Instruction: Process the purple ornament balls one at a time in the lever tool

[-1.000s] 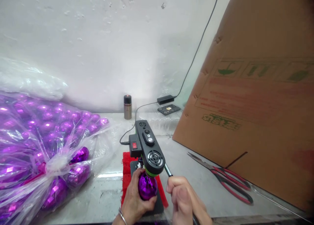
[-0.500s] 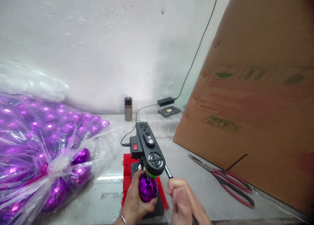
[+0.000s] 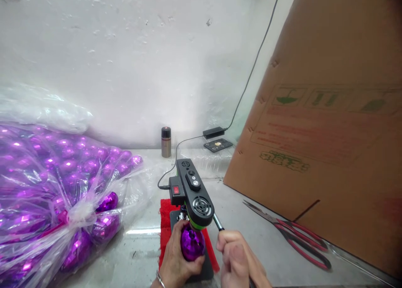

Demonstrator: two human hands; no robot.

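A shiny purple bauble (image 3: 192,245) sits in the grip of my left hand (image 3: 176,254), thumb and fingers wrapped around its sides. It is held under the front end of a black machine head (image 3: 195,191) with round vents and a red switch. My right hand (image 3: 240,258) is closed around the lever handle (image 3: 219,222) that sticks out from the machine's right side. Beneath the bauble lies the machine's dark base plate (image 3: 201,273), on a red cloth (image 3: 166,221). Whether the bauble touches the head's underside, I cannot tell.
At left lies a clear plastic bag (image 3: 80,212) full of purple baubles. Red-handled pliers (image 3: 295,233) rest at right, before a large cardboard box (image 3: 314,128). Farther back are a small bottle (image 3: 166,143), a phone (image 3: 218,145) and a black power adapter (image 3: 214,132) with its cable.
The whole view has shifted slightly, so everything appears a little lower and to the right. Both hands keep their grips on the bauble and the lever.
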